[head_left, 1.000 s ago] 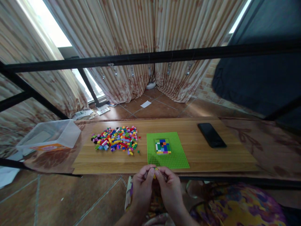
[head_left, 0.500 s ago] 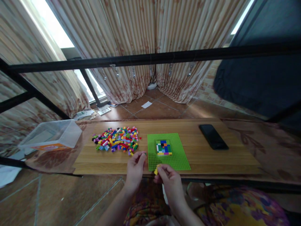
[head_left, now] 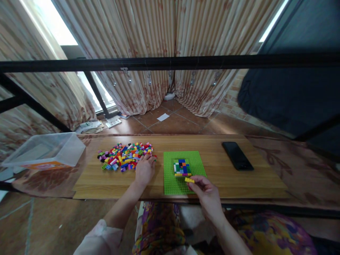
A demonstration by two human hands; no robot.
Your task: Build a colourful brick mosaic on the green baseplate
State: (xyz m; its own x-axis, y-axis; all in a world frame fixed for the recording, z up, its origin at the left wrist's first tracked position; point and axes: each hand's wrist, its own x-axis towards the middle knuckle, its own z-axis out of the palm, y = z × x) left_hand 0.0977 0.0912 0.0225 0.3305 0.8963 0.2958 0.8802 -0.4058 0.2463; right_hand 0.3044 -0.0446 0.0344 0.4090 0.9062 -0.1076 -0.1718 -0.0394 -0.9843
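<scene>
A green baseplate (head_left: 172, 180) lies on the wooden board, with a small patch of mixed-colour bricks (head_left: 182, 167) built on it. My right hand (head_left: 207, 193) pinches a yellow brick (head_left: 189, 180) just in front of that patch, over the plate. A pile of loose coloured bricks (head_left: 122, 157) lies to the left. My left hand (head_left: 145, 169) rests at the pile's right edge with its fingers curled onto the bricks; what they grip is hidden.
A black phone (head_left: 237, 156) lies on the board's right part. A clear plastic tub (head_left: 45, 150) stands at the left end. A black metal bar (head_left: 170, 63) crosses above the table. Curtains hang behind.
My hands have parted from in front of my body. The left hand went forward to the brick pile. The right hand carried the yellow brick out over the green plate.
</scene>
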